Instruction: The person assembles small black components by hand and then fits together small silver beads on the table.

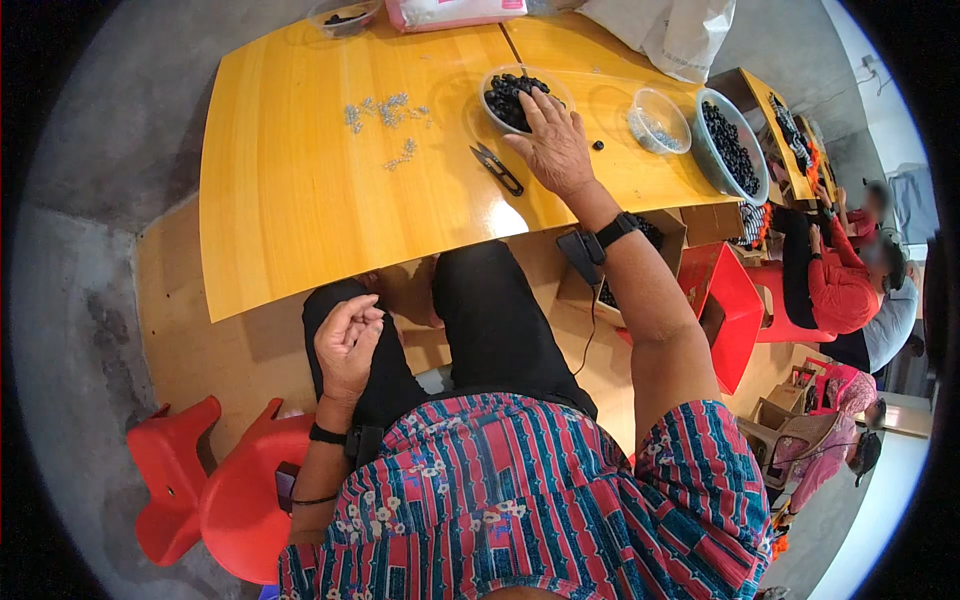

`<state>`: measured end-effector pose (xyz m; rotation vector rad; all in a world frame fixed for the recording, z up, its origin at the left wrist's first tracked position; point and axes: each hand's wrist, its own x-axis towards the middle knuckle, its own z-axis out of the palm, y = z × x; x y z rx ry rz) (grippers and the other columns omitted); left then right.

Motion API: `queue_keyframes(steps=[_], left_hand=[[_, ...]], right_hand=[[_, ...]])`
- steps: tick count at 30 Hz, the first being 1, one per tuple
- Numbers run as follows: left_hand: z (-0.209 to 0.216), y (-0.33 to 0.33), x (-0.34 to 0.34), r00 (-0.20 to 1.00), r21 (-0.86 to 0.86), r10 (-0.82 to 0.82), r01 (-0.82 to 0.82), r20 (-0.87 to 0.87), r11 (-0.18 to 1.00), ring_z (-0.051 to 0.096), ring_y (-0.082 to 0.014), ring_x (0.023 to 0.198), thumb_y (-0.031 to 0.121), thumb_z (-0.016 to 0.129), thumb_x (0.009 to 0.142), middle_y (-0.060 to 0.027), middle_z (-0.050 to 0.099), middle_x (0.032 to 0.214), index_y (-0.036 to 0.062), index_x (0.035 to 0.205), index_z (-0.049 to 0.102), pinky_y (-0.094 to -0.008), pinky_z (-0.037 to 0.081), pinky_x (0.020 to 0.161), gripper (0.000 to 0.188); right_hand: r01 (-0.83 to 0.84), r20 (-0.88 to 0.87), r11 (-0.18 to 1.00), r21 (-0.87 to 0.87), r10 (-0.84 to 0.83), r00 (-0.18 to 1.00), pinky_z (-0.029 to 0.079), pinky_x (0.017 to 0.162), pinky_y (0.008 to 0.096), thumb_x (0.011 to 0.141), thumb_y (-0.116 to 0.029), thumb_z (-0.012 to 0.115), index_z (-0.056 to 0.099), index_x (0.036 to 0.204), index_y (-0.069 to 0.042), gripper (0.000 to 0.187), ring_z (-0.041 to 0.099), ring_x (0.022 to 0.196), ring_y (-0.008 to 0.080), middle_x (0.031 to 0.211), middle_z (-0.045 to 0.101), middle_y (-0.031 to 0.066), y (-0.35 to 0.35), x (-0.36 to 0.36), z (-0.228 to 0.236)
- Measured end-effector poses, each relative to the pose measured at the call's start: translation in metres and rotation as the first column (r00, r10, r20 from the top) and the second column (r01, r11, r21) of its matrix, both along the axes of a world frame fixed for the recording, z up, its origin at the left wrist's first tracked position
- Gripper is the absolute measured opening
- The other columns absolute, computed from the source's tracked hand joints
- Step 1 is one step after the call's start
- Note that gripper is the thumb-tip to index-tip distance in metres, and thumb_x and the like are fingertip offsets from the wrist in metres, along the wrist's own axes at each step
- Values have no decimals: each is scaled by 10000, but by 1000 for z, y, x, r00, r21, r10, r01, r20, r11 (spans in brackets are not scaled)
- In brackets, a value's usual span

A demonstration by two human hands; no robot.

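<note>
My right hand (556,145) reaches over a clear round bowl (486,98) of small black pieces (508,98). Its fingers are spread, and the fingertips rest at the edge of the pieces. Just below the bowl lies a pair of thread snips (497,170) with black handles. To the hand's right sits a single black piece (598,145). My left hand (346,345) hovers above my left thigh, off the table, with its fingers curled in toward the thumb. Whether anything is inside those fingers cannot be made out. Small silvery pieces (385,110) are scattered on the yellow table (290,180).
Right of the bowl stand a clear tub (672,140) of small silvery pieces and a basin (764,185) of black pieces. A white sack (690,40) and a pink-and-white package (455,12) lie at the back. Red chairs (175,470) stand lower left; co-workers (840,290) sit at far right.
</note>
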<state>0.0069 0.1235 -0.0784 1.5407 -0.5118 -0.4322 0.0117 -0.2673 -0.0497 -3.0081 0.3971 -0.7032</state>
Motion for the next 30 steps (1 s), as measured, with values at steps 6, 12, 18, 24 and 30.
queue_keyframes(steps=[6, 12, 18, 24, 30], left_hand=[[-4, 2, -1, 999, -11, 29, -30, -20, 1000, 574, -100, 883, -94, 576, 819, -50, 572, 954, -37, 1114, 598, -217, 477, 799, 300], [-10, -5, 6, 1000, 6, 8, -8, 24, 1000, 567, -103, 858, -39, 584, 839, -48, 601, 933, -20, 1122, 602, -233, 477, 800, 284], [-8, 1, 12, 999, 35, 51, -51, 2, 998, 567, -103, 849, -21, 586, 849, -42, 611, 915, -12, 1124, 606, -235, 479, 795, 276], [-4, 1, 23, 1000, -4, 10, -10, -13, 1000, 565, -95, 841, -50, 597, 825, -34, 602, 905, -12, 1106, 614, -218, 473, 779, 284], [-1, 4, 38, 960, 201, -47, -10, 278, 979, 595, -107, 764, -65, 621, 787, -53, 608, 881, 16, 1044, 648, -213, 489, 695, 271]], right_hand=[[31, -101, 1000, -5, -31, 994, 251, 1064, 551, 843, -591, 535, 388, 1391, -70, 770, 342, 1329, 342, 1444, 384, 136, -11, 12, 3], [43, -84, 999, 23, -41, 996, 277, 1039, 562, 774, -594, 615, 402, 1377, -62, 832, 360, 1303, 350, 1426, 387, 163, -17, 13, 2], [-357, 319, 934, -8, 341, 884, 419, 922, 453, 734, -209, 735, 512, 1227, -47, 565, 516, 1095, 361, 1206, 542, 177, 49, -27, -3], [-803, -55, 482, 351, 866, 496, 441, 885, 428, 784, -283, 670, 633, 1011, -89, 300, 560, 1003, 288, 1028, 627, 87, 124, -74, -35], [-701, 62, 504, 505, 788, 612, 426, 894, 416, 776, -339, 673, 666, 956, -73, 321, 562, 976, 297, 974, 651, 87, 103, -71, -54]])
